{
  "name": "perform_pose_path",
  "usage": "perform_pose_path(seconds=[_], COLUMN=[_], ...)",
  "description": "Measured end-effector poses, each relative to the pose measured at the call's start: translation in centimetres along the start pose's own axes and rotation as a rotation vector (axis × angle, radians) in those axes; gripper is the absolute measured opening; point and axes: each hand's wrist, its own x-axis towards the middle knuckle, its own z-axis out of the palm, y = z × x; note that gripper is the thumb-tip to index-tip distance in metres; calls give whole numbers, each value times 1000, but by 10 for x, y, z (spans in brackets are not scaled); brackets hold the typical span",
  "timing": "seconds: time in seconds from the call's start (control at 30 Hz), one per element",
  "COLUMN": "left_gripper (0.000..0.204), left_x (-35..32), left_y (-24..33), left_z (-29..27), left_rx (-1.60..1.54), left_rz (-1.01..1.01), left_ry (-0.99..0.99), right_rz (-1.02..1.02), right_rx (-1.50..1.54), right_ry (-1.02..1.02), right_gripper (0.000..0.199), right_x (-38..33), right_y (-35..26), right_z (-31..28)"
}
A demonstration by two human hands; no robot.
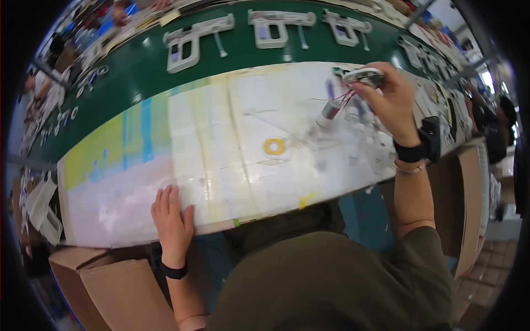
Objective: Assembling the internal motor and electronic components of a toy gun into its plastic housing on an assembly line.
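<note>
Landmark: one yellow ring (pixel 274 146), lying flat on a pale sheet-covered board (pixel 210 118). All places below are taken from this ring.

Right hand (pixel 395 96): beyond the ring and to its right, raised, thumb and fingers pinched about a white-and-green part (pixel 365 76). Red wires (pixel 348 98), thin, run down from the part.

Cylinder (pixel 330 111), one, silver and dark red with a pale lower end: right of the ring and slightly farther off, below the held part, at the lower end of the wires. Tilted; blurred, so whether it touches the board cannot be told.

Small parts (pixel 364 143), clear and white, a loose scatter: right of the ring, nearer than the right hand. Blurred; count and kinds not legible.

Left hand (pixel 172 220): left of the ring and nearer the wearer, palm down on the board by its near edge, fingers close together, thumb spread away; nothing seen in its grasp.

Wristbands, black, two: one on the left wrist (pixel 174 270), one on the right (pixel 409 153).

Bench (pixel 143 74), green: beyond the ring, past the board's far edge.

White casings (pixel 279 30), gun-shaped with looped handles: on the bench; one beyond the ring, others farther left and farther right.

Yellow strip (pixel 306 199): nearer than the ring, slightly right, at the board's near edge.

Cardboard boxes, brown: one nearer than the ring and far left (pixel 121 292), another far right (pixel 469 193).
</note>
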Motion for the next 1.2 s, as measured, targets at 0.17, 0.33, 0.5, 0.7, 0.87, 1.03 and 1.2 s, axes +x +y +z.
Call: perform_pose_path(seconds=[0.17,0.33,0.5,0.7,0.87,1.03,1.2], left_gripper=[40,34,32,31,31,28,26], left_x=[-1,-10,-6,0,-3,7,-9], left_y=[13,5,8,11,17,19,11], left_z=[22,23,22,24,15,21,25], left_rx=[138,150,150,186,219,196,232], left_rz=[7,11,-12,22,18,29,5], left_ry=[142,195,215,227,251,277,382], right_rz=[-181,-70,31,-179,-121,-493,-922], right_rx=[132,-122,-399,-646,-181,-279,-586], right_ry=[104,-15,-162,91,-264,-369,-75], right_gripper=[28,28,34,49,26,21,12], right_x=[-27,-2,20,24,-9,-66,-96], right_y=[-59,-8,128,166,62,-22,-71], right_z=[-123,-166,-120,-98,-93,-107,-68])
